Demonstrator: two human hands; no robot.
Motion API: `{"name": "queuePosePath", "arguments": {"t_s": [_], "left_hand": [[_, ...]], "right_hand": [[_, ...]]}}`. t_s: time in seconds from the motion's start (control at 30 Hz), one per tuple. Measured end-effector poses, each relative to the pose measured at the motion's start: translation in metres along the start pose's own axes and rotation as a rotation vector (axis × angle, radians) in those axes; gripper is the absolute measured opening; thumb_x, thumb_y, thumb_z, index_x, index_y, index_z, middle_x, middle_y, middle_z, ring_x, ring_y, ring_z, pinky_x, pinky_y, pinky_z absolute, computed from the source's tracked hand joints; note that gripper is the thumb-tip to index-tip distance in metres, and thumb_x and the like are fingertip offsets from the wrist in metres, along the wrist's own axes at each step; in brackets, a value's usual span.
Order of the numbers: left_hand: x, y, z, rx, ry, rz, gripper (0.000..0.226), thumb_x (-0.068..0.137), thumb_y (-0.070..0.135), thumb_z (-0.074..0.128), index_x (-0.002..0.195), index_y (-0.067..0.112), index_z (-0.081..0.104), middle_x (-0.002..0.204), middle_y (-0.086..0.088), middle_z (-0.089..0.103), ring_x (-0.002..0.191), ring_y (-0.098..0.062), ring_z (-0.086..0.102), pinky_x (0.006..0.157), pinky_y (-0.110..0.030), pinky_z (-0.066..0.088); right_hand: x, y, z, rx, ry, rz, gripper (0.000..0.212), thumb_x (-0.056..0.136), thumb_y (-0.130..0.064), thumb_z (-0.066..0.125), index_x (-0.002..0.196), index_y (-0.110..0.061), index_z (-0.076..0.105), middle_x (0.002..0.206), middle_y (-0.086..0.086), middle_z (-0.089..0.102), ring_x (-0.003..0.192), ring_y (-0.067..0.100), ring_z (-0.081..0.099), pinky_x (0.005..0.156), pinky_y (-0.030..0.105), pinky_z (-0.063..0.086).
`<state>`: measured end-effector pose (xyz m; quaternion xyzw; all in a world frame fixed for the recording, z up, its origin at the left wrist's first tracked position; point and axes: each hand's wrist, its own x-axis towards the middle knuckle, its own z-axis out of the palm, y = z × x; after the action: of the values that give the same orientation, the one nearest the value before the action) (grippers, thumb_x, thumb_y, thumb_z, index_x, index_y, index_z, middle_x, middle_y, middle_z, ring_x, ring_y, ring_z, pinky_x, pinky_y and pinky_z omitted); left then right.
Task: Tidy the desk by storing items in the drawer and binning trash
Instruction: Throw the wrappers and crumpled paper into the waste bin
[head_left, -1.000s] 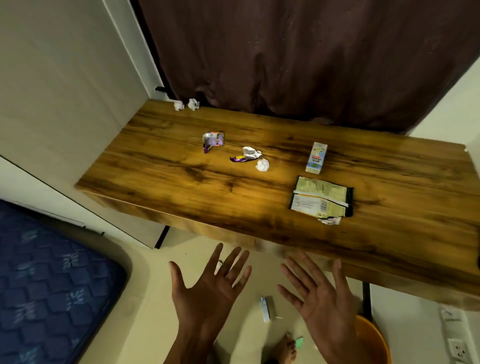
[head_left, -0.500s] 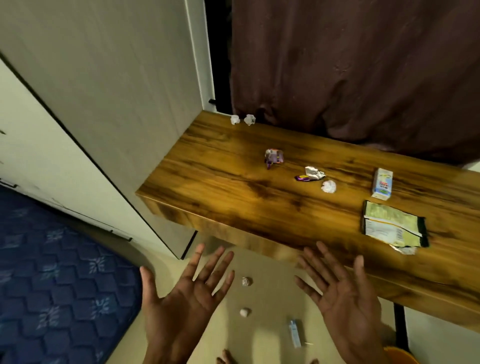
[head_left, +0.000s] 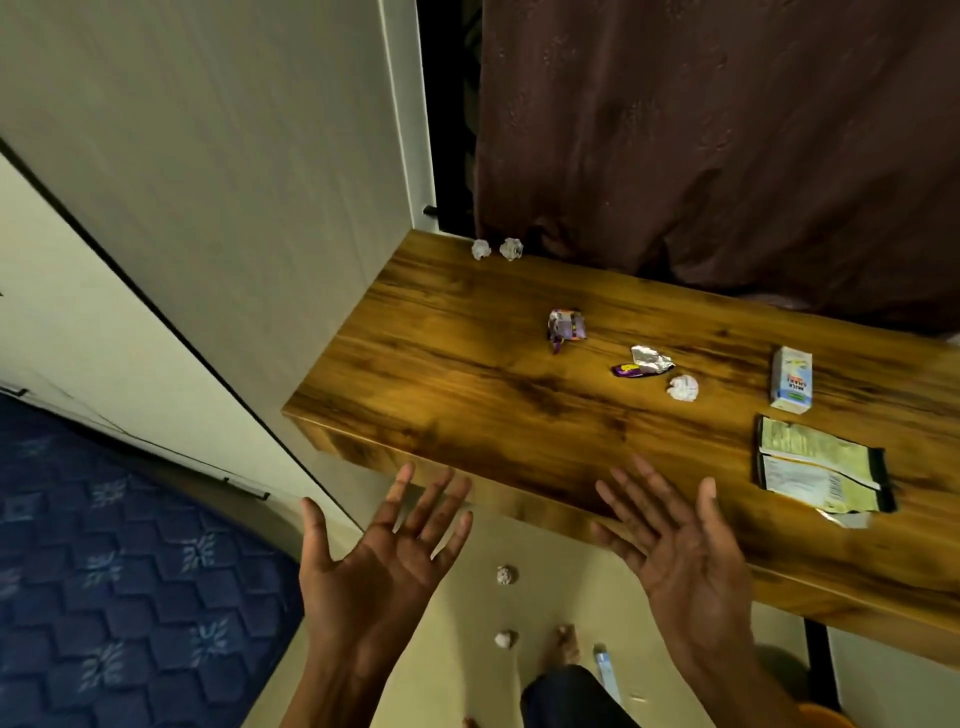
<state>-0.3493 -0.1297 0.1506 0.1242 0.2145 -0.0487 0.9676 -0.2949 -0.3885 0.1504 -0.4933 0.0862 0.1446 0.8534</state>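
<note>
Desk (head_left: 467, 395): wrappers (head_left: 567, 327), paper balls (head_left: 683, 387), carton (head_left: 791, 380), perhaps pouch (head_left: 823, 467).

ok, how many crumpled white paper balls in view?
5. Two at the desk's far left corner, one mid-desk beside the foil wrapper, two on the floor. More may be hidden under the desk.

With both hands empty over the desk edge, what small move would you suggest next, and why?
I would probably reach the right hand forward to the white paper ball on the desk. Both it and the left hand are open and hold nothing, and that ball, with the purple wrapper beside it, is loose trash lying nearest ahead of the right fingers.
</note>
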Motion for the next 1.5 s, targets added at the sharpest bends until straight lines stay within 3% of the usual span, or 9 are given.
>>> {"name": "queuePosePath", "arguments": {"t_s": [0.4, 0.67, 0.8, 0.9, 1.0, 1.13, 1.27, 1.37, 1.5], "left_hand": [[0.125, 0.007, 0.071, 0.207, 0.1, 0.112, 0.082, 0.091, 0.076, 0.047, 0.15, 0.018, 0.048, 0.147, -0.022, 0.055, 0.137, -0.042, 0.051, 0.121, -0.057, 0.026], [0.206, 0.015, 0.113, 0.268, 0.102, 0.167, 0.079, 0.092, 0.074, 0.045, 0.148, 0.019, 0.051, 0.147, -0.016, 0.057, 0.136, -0.038, 0.054, 0.122, -0.055, 0.026], [0.248, 0.037, 0.128, 0.295, 0.092, 0.141, 0.079, 0.094, 0.074, 0.043, 0.151, 0.02, 0.047, 0.149, -0.015, 0.054, 0.139, -0.038, 0.051, 0.122, -0.054, 0.026], [0.286, 0.059, 0.133, 0.358, 0.096, 0.149, 0.077, 0.095, 0.073, 0.041, 0.15, 0.019, 0.048, 0.148, -0.014, 0.056, 0.136, -0.036, 0.054, 0.117, -0.052, 0.035], [0.326, 0.08, 0.139, 0.493, 0.09, 0.163, 0.073, 0.096, 0.07, 0.04, 0.149, 0.02, 0.049, 0.145, -0.011, 0.06, 0.134, -0.034, 0.057, 0.114, -0.053, 0.038], [0.392, 0.109, 0.141, 0.761, 0.142, 0.202, 0.061, 0.095, 0.064, 0.047, 0.141, 0.025, 0.054, 0.138, -0.004, 0.065, 0.128, -0.026, 0.062, 0.109, -0.053, 0.045], [0.462, 0.127, 0.124, 1.031, 0.275, 0.284, 0.044, 0.095, 0.033, 0.068, 0.135, 0.027, 0.051, 0.131, 0.0, 0.06, 0.131, -0.028, 0.056, 0.107, -0.046, 0.047], [0.51, 0.144, 0.111, 1.521, 0.439, 0.35, 0.061, 0.09, 0.034, 0.076, 0.145, 0.027, 0.051, 0.13, 0.008, 0.059, 0.124, -0.018, 0.056, 0.103, -0.037, 0.048], [0.571, 0.16, 0.093, 1.862, 0.342, 0.426, 0.065, 0.086, 0.037, 0.077, 0.144, 0.026, 0.052, 0.134, -0.001, 0.063, 0.122, -0.022, 0.06, 0.104, -0.037, 0.049]], "right_hand": [[0.146, -0.044, -0.014, -0.007, -0.013, 0.039, 0.115, 0.053, -0.084, 0.076, 0.144, -0.018, 0.052, 0.144, 0.002, 0.06, 0.134, 0.024, 0.056, 0.108, 0.055, 0.043], [0.241, -0.078, 0.003, -0.166, -0.066, -0.021, 0.101, 0.068, -0.085, 0.063, 0.146, -0.022, 0.051, 0.147, -0.004, 0.057, 0.134, 0.019, 0.056, 0.106, 0.051, 0.045], [0.291, -0.08, 0.029, -0.181, -0.037, 0.045, 0.071, 0.098, -0.067, 0.035, 0.151, -0.021, 0.045, 0.152, -0.004, 0.052, 0.136, 0.015, 0.053, 0.113, 0.053, 0.042], [0.327, -0.075, 0.052, -0.21, -0.005, 0.024, 0.068, 0.094, -0.068, 0.04, 0.145, -0.026, 0.052, 0.148, -0.006, 0.056, 0.13, 0.013, 0.058, 0.104, 0.046, 0.05], [0.367, -0.067, 0.074, -0.223, 0.062, 0.04, 0.073, 0.083, -0.076, 0.055, 0.139, -0.029, 0.059, 0.142, -0.008, 0.06, 0.126, 0.013, 0.062, 0.097, 0.043, 0.054], [0.432, -0.047, 0.094, -0.359, 0.164, 0.035, 0.07, 0.08, -0.079, 0.058, 0.138, -0.039, 0.06, 0.138, -0.014, 0.062, 0.13, 0.008, 0.057, 0.111, 0.047, 0.046], [0.498, -0.029, 0.105, -0.785, 0.246, -0.026, 0.06, 0.087, -0.042, 0.077, 0.139, -0.027, 0.052, 0.098, -0.026, 0.064, 0.103, -0.008, 0.065, 0.081, 0.005, 0.047], [0.545, -0.009, 0.104, -1.09, 0.294, -0.027, 0.087, 0.08, -0.046, 0.081, 0.151, -0.02, 0.039, 0.132, 0.0, 0.064, 0.124, 0.021, 0.06, 0.099, 0.029, 0.051], [0.58, 0.003, 0.105, -1.414, 0.273, 0.051, 0.104, 0.088, -0.05, 0.07, 0.161, -0.012, 0.006, 0.16, 0.016, 0.032, 0.141, 0.035, 0.041, 0.109, 0.045, 0.041]]}}
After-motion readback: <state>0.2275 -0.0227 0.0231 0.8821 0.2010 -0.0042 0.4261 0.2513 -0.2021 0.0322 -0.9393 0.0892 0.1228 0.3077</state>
